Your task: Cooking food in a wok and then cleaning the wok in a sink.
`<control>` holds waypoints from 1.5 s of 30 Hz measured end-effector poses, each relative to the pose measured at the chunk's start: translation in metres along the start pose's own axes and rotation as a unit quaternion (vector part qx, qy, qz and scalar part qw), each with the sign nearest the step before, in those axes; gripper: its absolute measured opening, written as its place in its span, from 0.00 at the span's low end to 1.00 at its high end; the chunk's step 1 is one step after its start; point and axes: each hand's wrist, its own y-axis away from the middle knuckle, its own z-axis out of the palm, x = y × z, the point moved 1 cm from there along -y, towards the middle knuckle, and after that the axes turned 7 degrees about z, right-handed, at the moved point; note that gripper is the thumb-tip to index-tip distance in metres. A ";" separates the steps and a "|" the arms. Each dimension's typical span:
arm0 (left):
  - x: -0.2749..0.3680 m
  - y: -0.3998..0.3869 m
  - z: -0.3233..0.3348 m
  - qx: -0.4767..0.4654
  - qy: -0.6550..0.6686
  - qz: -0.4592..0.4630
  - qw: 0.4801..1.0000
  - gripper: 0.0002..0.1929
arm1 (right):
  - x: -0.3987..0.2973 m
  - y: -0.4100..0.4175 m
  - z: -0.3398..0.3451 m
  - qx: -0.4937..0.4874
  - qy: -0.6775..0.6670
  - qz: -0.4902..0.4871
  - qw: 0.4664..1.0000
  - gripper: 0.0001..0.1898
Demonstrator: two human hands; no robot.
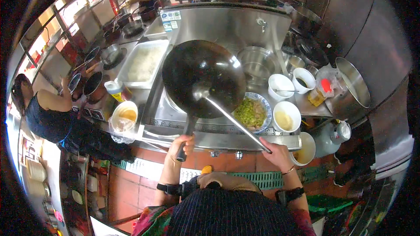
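Observation:
My left hand is closed round the handle of a large dark wok, which is tilted above the steel stove. The wok holds no visible food apart from small dark or green specks. With my right hand I grip the end of a long-handled steel ladle; its bowl rests in or just over the wok's lower part. Right of the wok stands a blue-rimmed plate with chopped green vegetable and pale pieces that look like meat. White bowls stand beside the plate, one with pale yellow contents.
A steel pot sits behind the plate. At left are a white tray of cloudy contents, a plastic jug and a tub. A co-worker stands far left; others are beyond the stove. A gas cylinder is at right.

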 end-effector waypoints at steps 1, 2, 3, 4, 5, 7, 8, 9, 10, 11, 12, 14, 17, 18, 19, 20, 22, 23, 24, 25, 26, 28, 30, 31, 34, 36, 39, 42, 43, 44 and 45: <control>0.001 -0.001 -0.001 -0.011 0.008 -0.006 1.000 0.05 | 0.005 0.001 -0.004 -0.005 0.021 0.012 1.000 0.28; 0.001 -0.003 -0.003 -0.023 0.016 -0.014 1.000 0.05 | 0.010 0.002 -0.009 -0.009 0.042 0.025 0.999 0.28; 0.002 -0.002 -0.004 -0.031 0.025 -0.018 0.999 0.05 | 0.014 0.003 -0.014 -0.016 0.061 0.036 0.997 0.28; 0.002 -0.001 -0.004 -0.025 0.025 -0.017 0.999 0.05 | 0.017 0.004 -0.020 -0.015 0.084 0.037 0.996 0.27; 0.003 0.001 -0.003 -0.019 0.024 -0.017 0.999 0.04 | 0.017 0.008 -0.028 -0.005 0.079 0.044 0.996 0.27; 0.004 0.001 0.002 -0.019 0.028 -0.023 0.999 0.04 | 0.020 0.021 -0.044 0.018 0.071 0.062 0.995 0.26; 0.003 -0.001 0.004 -0.021 0.032 -0.029 0.999 0.04 | 0.032 0.034 -0.045 0.031 0.053 0.081 0.995 0.26; 0.004 -0.002 0.005 -0.024 0.035 -0.034 0.998 0.04 | 0.036 0.048 -0.052 0.042 0.078 0.087 0.992 0.27; 0.005 -0.001 0.002 -0.026 0.042 -0.036 0.998 0.04 | 0.034 0.061 -0.061 0.050 0.102 0.090 0.990 0.27; 0.007 -0.001 0.000 -0.021 0.034 -0.031 0.999 0.04 | 0.029 0.072 -0.072 0.058 0.126 0.093 0.986 0.28; 0.008 0.000 -0.001 -0.014 0.028 -0.029 0.999 0.04 | 0.017 0.083 -0.082 0.090 0.096 0.100 0.986 0.29; 0.009 0.001 -0.001 -0.008 0.035 -0.033 0.999 0.05 | 0.012 0.107 -0.095 0.042 0.115 0.154 0.980 0.29; 0.007 0.000 0.004 -0.021 0.050 -0.042 0.998 0.04 | -0.004 0.131 -0.111 0.036 0.097 0.192 0.976 0.27; 0.007 -0.001 0.004 -0.018 0.051 -0.043 0.998 0.04 | -0.006 0.137 -0.112 0.040 0.102 0.192 0.975 0.26; 0.008 -0.001 0.002 -0.014 0.052 -0.043 0.998 0.04 | -0.008 0.143 -0.112 0.043 0.106 0.192 0.975 0.25; 0.007 -0.001 0.001 -0.010 0.053 -0.041 0.998 0.04 | -0.009 0.147 -0.111 0.038 0.074 0.209 0.974 0.26; 0.007 0.000 0.003 -0.005 0.061 -0.041 0.997 0.04 | -0.008 0.152 -0.104 0.033 0.006 0.237 0.971 0.29; 0.007 0.001 0.003 -0.002 0.066 -0.039 0.997 0.04 | -0.008 0.152 -0.099 0.025 -0.014 0.256 0.966 0.29; 0.008 0.001 0.005 0.001 0.068 -0.041 0.997 0.04 | -0.010 0.151 -0.093 0.019 -0.034 0.276 0.960 0.29; 0.006 0.001 0.007 0.006 0.070 -0.041 0.997 0.04 | -0.011 0.148 -0.086 0.012 -0.054 0.295 0.954 0.29; 0.005 0.002 0.009 0.010 0.073 -0.041 0.996 0.04 | -0.013 0.143 -0.079 0.039 -0.043 0.273 0.960 0.29; 0.004 0.001 0.005 0.003 0.067 -0.036 0.997 0.03 | -0.020 0.122 -0.070 0.035 -0.032 0.233 0.971 0.30; 0.004 -0.001 0.002 0.005 0.047 -0.036 0.998 0.03 | -0.019 0.102 -0.057 0.063 0.012 0.158 0.985 0.32; 0.004 0.000 0.002 0.005 0.036 -0.033 0.999 0.03 | -0.019 0.092 -0.053 0.063 0.019 0.139 0.988 0.32; 0.003 0.000 0.010 0.000 0.002 -0.031 1.000 0.05 | -0.019 0.064 -0.040 0.082 0.051 0.083 0.992 0.31; 0.002 -0.004 0.005 -0.010 0.002 -0.032 0.999 0.04 | -0.021 0.055 -0.037 0.037 0.094 0.123 0.987 0.28; 0.002 -0.006 0.003 -0.011 0.018 -0.040 0.999 0.06 | -0.023 0.065 -0.047 0.044 0.136 0.128 0.981 0.26; 0.007 0.000 -0.001 0.005 0.024 -0.035 0.999 0.06 | -0.028 0.091 -0.072 0.036 0.152 0.159 0.975 0.26; 0.010 0.003 -0.002 0.008 0.011 -0.035 0.999 0.04 | -0.030 0.101 -0.081 0.024 0.155 0.178 0.971 0.26; 0.011 0.003 0.003 0.004 0.001 -0.043 0.999 0.05 | -0.035 0.114 -0.094 0.027 0.158 0.196 0.967 0.26; 0.013 0.001 0.008 0.002 -0.012 -0.049 0.999 0.07 | -0.037 0.126 -0.104 0.030 0.158 0.213 0.964 0.26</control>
